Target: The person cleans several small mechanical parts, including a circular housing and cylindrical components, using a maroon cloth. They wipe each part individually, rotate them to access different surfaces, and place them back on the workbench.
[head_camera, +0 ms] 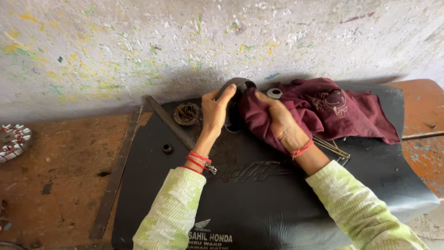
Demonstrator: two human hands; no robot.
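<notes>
My left hand (215, 109) grips a dark round metal part (237, 86) that stands on edge near the wall. My right hand (277, 121) presses a maroon cloth (323, 109) against that part, with the cloth bunched under my fingers. The rest of the cloth spreads to the right over a black mat (259, 194). Both arms wear pale green flowered sleeves and red thread bracelets.
On the mat lie a rusty gear-like ring (187, 113), a small dark nut (167, 148), a metal washer (274, 93), a long flat bar (170, 122) and thin wires (332, 147). A second bar (115, 173) lies on the worn bench. A toothed disc (13, 140) sits at far left.
</notes>
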